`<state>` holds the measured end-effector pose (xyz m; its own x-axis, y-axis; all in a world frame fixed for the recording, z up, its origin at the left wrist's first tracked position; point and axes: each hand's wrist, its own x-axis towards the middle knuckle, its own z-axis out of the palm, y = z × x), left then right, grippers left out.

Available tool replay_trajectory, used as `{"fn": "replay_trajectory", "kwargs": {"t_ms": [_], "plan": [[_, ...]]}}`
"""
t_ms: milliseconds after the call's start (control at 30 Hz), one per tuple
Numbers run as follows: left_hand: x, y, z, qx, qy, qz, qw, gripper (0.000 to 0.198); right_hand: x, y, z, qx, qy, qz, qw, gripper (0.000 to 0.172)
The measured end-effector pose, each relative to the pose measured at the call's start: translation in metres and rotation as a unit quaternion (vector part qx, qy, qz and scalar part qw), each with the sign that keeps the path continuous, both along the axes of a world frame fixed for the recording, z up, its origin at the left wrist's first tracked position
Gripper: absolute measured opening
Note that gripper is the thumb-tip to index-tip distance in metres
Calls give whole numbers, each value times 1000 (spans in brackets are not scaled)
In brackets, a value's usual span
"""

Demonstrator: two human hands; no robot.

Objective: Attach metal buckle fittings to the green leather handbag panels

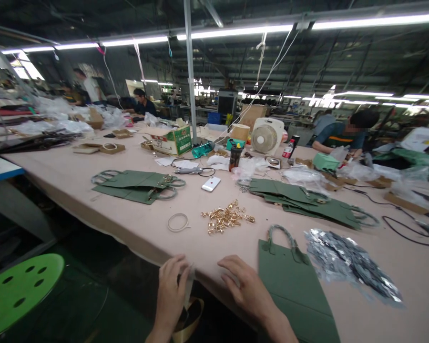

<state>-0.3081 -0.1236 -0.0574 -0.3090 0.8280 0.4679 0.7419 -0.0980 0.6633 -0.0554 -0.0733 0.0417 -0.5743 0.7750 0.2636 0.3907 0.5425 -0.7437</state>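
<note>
Far L, a green stool w/ round holes [26,287] stands by the pinkish desk [139,221]. On the desk, L side, a few green bags [127,185] lie flat, overlapping, handles out at both ends. Next, at the near edge, the L hand [171,286]: thumb & fingers bent, a gap showing b/w them. A pale strip [189,283] is at the thumb; can't tell if it's pinched or just touching. Under it, below desk level, a yellowish band [195,324], partly hidden. Beyond the hand, a pale ring [178,231] lies flat on the desk. Further back, a grey hand tool w/ cord [188,170], then a white phone [210,184]. Mid desk: loose heap of gold clips [224,218], nr the ring. Behind, a dark cup [235,157].

R hand [246,288] is at the desk edge too, thumb & fingers apart, nothing seen b/w them, just beside a single green bag [295,286] lying flat, handle pointing away. Beyond it, a stack of bags [303,200], & a white fan [266,136] further back. To the R, a pile of dark strips [352,262], shiny in spots. Past that, a co-worker [343,136] sits across the desk.
</note>
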Motion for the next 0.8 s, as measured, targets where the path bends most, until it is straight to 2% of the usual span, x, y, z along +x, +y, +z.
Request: {"fn": "replay_trajectory", "kwargs": {"t_ms": [133, 233, 267, 400, 500, 633, 800], "plan": [[-3, 15, 11, -13, 63, 55, 996, 23, -8, 4, -13, -36, 11, -7, 999, 33], [-9, 36, 26, -7, 90, 95, 991, 51, -7, 6, -23, -53, 36, -26, 998, 27], [-13, 45, 30, -4, 99, 101, 990, 54, -7, 7, -25, -60, 42, -35, 997, 26], [-39, 81, 40, 1, 138, 98, 986, 41, -5, 11, -28, -98, 60, -58, 992, 26], [-56, 99, 40, -11, 152, 60, 987, 22, -10, 17, -30, -103, 84, -68, 989, 28], [-54, 96, 31, -10, 160, -20, 987, 20, -28, 29, -34, -80, 115, -85, 987, 28], [-31, 72, 18, 14, 124, -56, 991, 25, -63, 50, -30, -47, 119, -96, 987, 38]]}}
